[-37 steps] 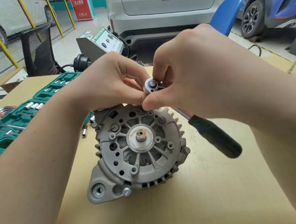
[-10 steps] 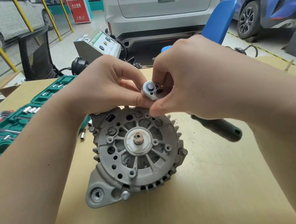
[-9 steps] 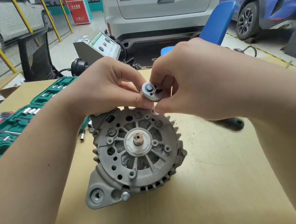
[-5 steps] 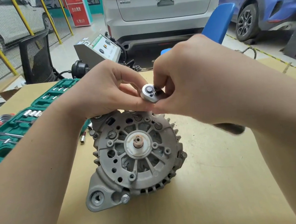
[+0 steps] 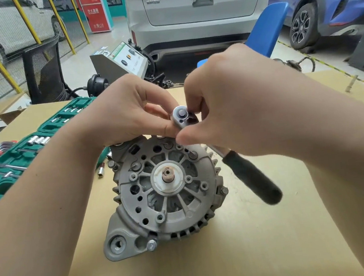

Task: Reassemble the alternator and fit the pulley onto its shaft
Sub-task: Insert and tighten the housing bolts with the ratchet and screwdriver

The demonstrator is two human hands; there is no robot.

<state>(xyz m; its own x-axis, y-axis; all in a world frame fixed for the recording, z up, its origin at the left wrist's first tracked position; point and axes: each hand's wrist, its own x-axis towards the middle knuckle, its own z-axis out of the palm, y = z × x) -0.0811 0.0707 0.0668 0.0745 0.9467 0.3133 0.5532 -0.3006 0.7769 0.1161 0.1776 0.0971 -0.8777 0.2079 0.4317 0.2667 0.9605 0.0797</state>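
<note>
Both the left hand [image 5: 130, 114] and right hand [image 5: 229, 111] pinch the ratchet [image 5: 182, 117] head above the alternator [image 5: 166, 188], likely tightening a housing bolt; next needs steady, square turning

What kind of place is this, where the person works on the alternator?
Most likely a car repair workshop or garage. Parked cars, a white car and a blue car, stand just behind the work table, and an open green socket set lies beside the alternator.
</note>
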